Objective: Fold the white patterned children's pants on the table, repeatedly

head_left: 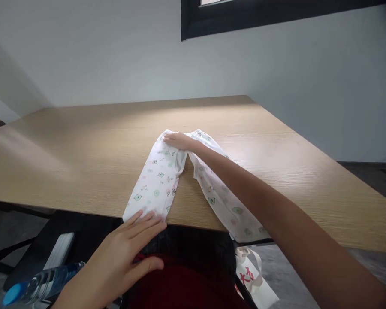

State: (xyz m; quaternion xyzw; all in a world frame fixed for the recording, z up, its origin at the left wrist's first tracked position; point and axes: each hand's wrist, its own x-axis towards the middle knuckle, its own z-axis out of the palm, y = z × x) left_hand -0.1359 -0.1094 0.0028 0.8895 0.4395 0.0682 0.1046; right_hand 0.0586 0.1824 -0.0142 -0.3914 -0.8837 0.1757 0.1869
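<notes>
A small pair of white trousers (157, 180) with a green and pink print lies spread on the wooden table (83, 150), legs pointing toward me and apart. My right hand (178, 140) lies flat on the waist end, fingers stretched out. My left hand (128, 244) rests with fingers spread on the cuff of the left leg at the table's near edge. The right leg hangs slightly over the edge under my right forearm.
A clear water bottle with a blue cap (35, 285) lies at the lower left. A white bag with red print (252, 274) sits below the table edge. Dark red fabric (186, 283) is on my lap. A grey wall stands behind the table.
</notes>
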